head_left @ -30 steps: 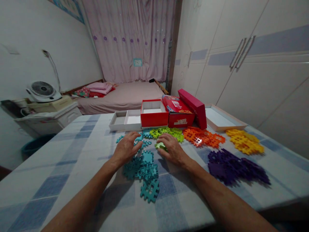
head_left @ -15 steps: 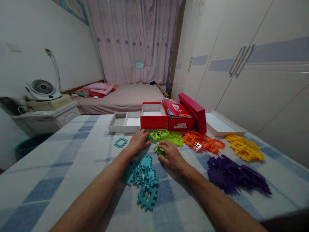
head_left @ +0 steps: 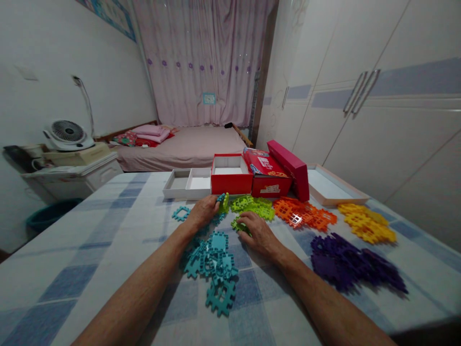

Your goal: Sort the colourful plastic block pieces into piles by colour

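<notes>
My left hand [head_left: 204,210] is closed on a lime-green interlocking plastic piece [head_left: 224,203] tilted up on its edge, with a bit of teal piece at the fingertips. My right hand [head_left: 256,229] has its fingers curled over another lime-green piece [head_left: 236,225] on the cloth; the palm hides part of it. Behind the hands spreads a lime-green pile [head_left: 257,206]. Between my forearms lies a heap of teal interlocking pieces [head_left: 216,259]. One teal frame-shaped piece [head_left: 181,213] rests by itself to the left of my left hand.
Piles of orange [head_left: 302,214], yellow [head_left: 367,223] and purple pieces [head_left: 349,264] lie to the right. Along the back stand a divided white tray [head_left: 176,193], an open red box [head_left: 231,185], a second red box [head_left: 271,186], a leaning red lid [head_left: 290,168] and a shallow tray [head_left: 349,198].
My left hand has lifted a lime-green piece from the pile's left end and tipped it upright. My right hand has barely moved. The whole view has shifted slightly.
</notes>
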Demonstrator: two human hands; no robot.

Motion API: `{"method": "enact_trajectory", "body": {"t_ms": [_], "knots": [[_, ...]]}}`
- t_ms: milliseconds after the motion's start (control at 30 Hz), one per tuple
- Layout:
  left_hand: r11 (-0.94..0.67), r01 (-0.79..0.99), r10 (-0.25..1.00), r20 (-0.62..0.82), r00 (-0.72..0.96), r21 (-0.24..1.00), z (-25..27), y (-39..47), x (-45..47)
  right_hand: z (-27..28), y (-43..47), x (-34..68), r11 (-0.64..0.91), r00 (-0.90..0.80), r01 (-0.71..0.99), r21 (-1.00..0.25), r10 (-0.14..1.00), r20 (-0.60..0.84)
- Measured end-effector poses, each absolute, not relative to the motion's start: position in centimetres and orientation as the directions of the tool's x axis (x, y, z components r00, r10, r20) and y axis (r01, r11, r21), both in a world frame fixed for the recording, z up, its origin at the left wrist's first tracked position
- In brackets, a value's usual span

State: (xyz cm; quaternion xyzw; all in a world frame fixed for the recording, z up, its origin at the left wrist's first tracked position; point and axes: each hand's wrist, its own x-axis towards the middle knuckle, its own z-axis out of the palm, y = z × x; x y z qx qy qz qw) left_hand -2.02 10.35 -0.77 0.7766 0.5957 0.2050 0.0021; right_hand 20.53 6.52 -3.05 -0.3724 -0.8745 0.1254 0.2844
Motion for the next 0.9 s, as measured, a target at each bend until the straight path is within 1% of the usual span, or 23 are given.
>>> {"method": "enact_trajectory", "body": {"t_ms": [200, 300, 367, 433, 467, 500, 567, 667, 733, 800, 833, 900], "knots": [[-0.196, 0.913, 0.931, 0.361, 0.058, 0.357, -0.5, 9.8, -3.5, -2.8, 6.5, 20.6, 0.692, -0.571, 0.574, -0.437, 0.721, 0.392], [-0.172, 0.898, 0.928, 0.373, 0.009, 0.405, 0.2, 9.0, -4.1, -2.7, 6.4, 20.7, 0.687, -0.573, 0.576, -0.443, 0.726, 0.381], [-0.183, 0.881, 0.927, 0.374, 0.006, 0.437, 0.9, 7.9, -4.5, -2.7, 6.3, 20.7, 0.685, -0.570, 0.578, -0.444, 0.728, 0.380], [-0.256, 0.851, 0.921, 0.383, 0.071, 0.459, 1.6, 6.3, -4.7, -2.6, 6.2, 20.6, 0.685, -0.569, 0.579, -0.443, 0.728, 0.383], [-0.320, 0.832, 0.909, 0.394, 0.136, 0.452, 1.9, 5.3, -4.8, -2.5, 6.2, 20.6, 0.685, -0.569, 0.578, -0.443, 0.728, 0.383], [-0.390, 0.813, 0.889, 0.405, 0.212, 0.433, 2.1, 4.2, -4.8, -2.4, 6.2, 20.6, 0.686, -0.572, 0.577, -0.443, 0.727, 0.381], [-0.529, 0.775, 0.828, 0.412, 0.381, 0.345, 2.4, 1.8, -4.6, -2.2, 6.2, 20.6, 0.689, -0.582, 0.576, -0.440, 0.723, 0.371], [-0.681, 0.698, 0.726, 0.322, 0.607, 0.221, 2.7, -1.3, -4.3, -2.1, 6.3, 20.6, 0.692, -0.590, 0.578, -0.433, 0.720, 0.365], [-0.722, 0.663, 0.691, 0.260, 0.674, 0.200, 2.8, -2.2, -4.5, -2.2, 6.4, 20.6, 0.696, -0.590, 0.575, -0.431, 0.717, 0.371], [-0.679, 0.699, 0.733, 0.261, 0.628, 0.225, 2.5, -1.9, -5.2, -2.4, 6.4, 20.6, 0.698, -0.585, 0.567, -0.436, 0.715, 0.383], [-0.619, 0.747, 0.781, 0.282, 0.557, 0.243, 2.2, -1.3, -5.7, -2.5, 6.5, 20.6, 0.699, -0.582, 0.563, -0.441, 0.714, 0.389], [-0.421, 0.871, 0.884, 0.330, 0.332, 0.253, 1.3, 0.7, -7.2, -2.6, 6.5, 20.7, 0.701, -0.579, 0.554, -0.449, 0.712, 0.396]]}}
